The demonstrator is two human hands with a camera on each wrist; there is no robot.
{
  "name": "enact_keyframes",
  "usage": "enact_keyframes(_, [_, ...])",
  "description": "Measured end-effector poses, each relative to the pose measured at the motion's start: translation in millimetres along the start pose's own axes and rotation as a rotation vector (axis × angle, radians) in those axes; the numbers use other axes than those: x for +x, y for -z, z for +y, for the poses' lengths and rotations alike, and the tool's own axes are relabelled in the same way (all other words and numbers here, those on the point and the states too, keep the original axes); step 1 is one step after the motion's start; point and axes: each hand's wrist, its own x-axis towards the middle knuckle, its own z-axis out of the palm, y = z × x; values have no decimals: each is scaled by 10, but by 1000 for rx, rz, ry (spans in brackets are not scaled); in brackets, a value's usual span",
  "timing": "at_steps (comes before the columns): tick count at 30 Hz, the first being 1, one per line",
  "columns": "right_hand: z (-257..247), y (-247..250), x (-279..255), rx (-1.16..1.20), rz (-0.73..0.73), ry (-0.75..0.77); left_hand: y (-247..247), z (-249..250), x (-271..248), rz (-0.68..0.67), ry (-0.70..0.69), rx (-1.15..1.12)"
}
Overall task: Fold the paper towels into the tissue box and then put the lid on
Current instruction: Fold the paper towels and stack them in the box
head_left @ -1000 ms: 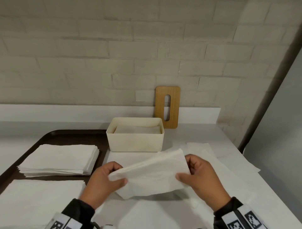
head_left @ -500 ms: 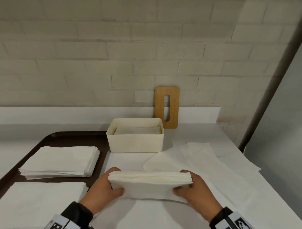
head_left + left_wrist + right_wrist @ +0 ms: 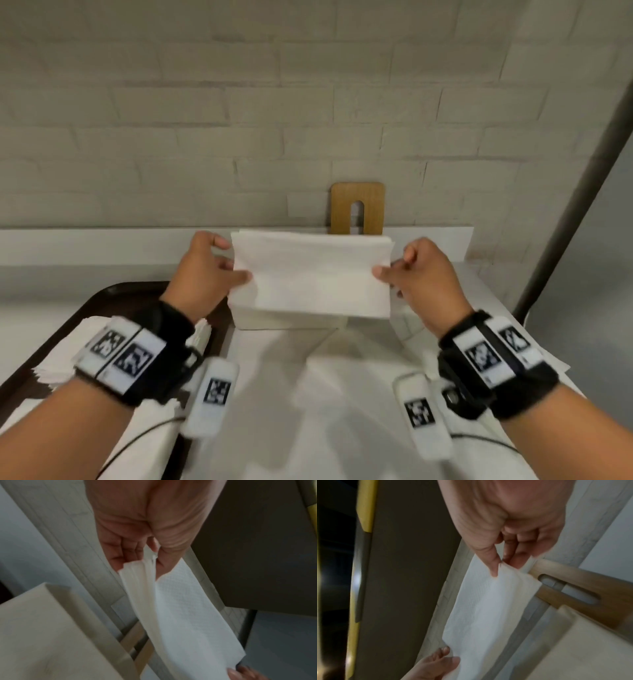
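A folded white paper towel [image 3: 313,274] hangs in the air above the cream tissue box [image 3: 284,320], hiding most of it. My left hand [image 3: 214,270] pinches the towel's left end between thumb and fingers. My right hand [image 3: 416,274] pinches its right end the same way. The left wrist view shows the towel [image 3: 180,615] held in my left hand [image 3: 150,555], with the box rim [image 3: 89,622] below. In the right wrist view my right hand [image 3: 503,561] holds the towel [image 3: 484,608]. The wooden lid [image 3: 357,208] with a slot leans upright against the wall behind the box.
A dark brown tray [image 3: 102,301] at the left carries a stack of flat paper towels [image 3: 65,353]. More loose white sheets [image 3: 308,394] lie on the white counter in front of the box and at the right. A grey pole [image 3: 568,188] rises at the right.
Both hands lifted the folded towel off the counter and carried it forward, so it now hangs over the tissue box. My arms have stretched out farther from me.
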Motion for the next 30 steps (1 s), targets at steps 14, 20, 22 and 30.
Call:
enact_keyframes(14, [590, -954, 993, -804, -149, -5, -539, -597, 960, -261, 91, 758])
enact_keyframes(20, [676, -1099, 1102, -1240, -379, 32, -645, -706, 968, -379, 34, 979])
enact_keyframes(22, [638, -1109, 1085, -1300, -388, 71, -655, -682, 944, -400, 7, 1065])
enact_keyframes(30, [586, -494, 853, -697, -208, 158, -604, -459, 652, -64, -357, 852])
